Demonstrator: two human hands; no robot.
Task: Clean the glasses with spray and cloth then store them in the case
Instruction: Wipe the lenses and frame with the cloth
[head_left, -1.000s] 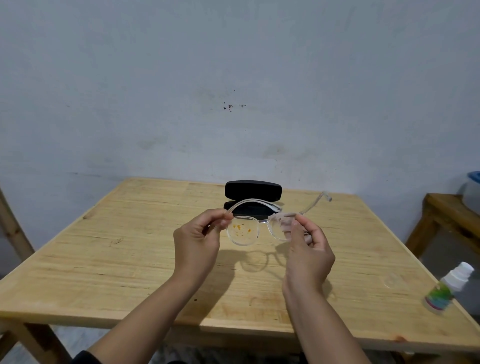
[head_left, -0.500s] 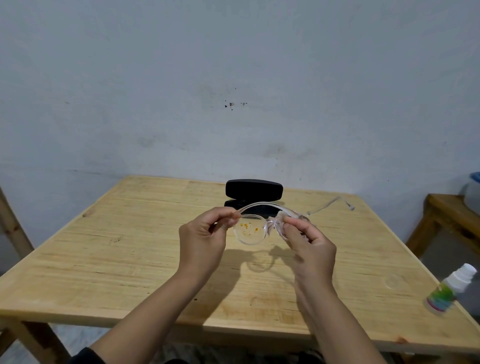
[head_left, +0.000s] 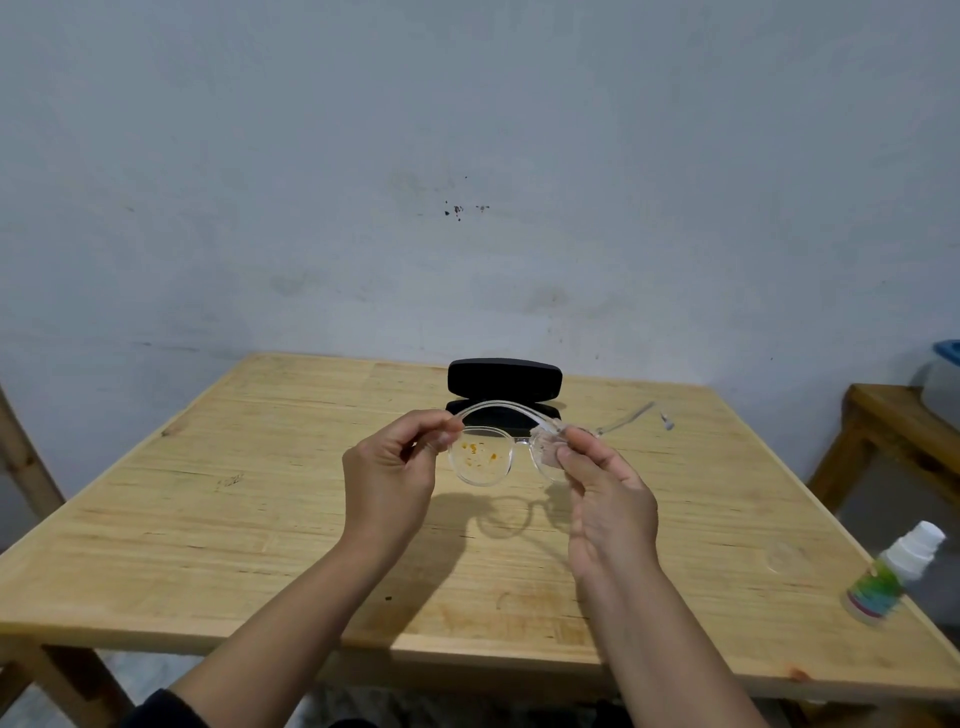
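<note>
Two hands: we hold the glasses (head_left: 498, 454) up above the table (head_left: 208, 499), one hand at each end of the frame.
Left hand (head_left: 390, 467): we pinch the left end of the clear frame between thumb and fingertips, right beside the left lens.
Right hand (head_left: 605, 493): we close thumb and fingers on the right lens, with what looks like a small pale cloth (head_left: 546, 447) pressed against it; most of that lens is hidden.
Glasses: clear plastic frame, in the air in front of the case; the left lens carries orange specks; one arm sticks out to the right, the other curves across behind the frame.
Case (head_left: 505, 382): black, open, lid upright, on the far middle of the table, just behind the glasses from our view.
Spray bottle (head_left: 891, 579): white top, green and blue label, tilted at the table's right edge, well apart from our hands.
Table: pale wood, with the shadow of the glasses under our hands.
Wall (head_left: 467, 156): grey, with a few dark marks.
</note>
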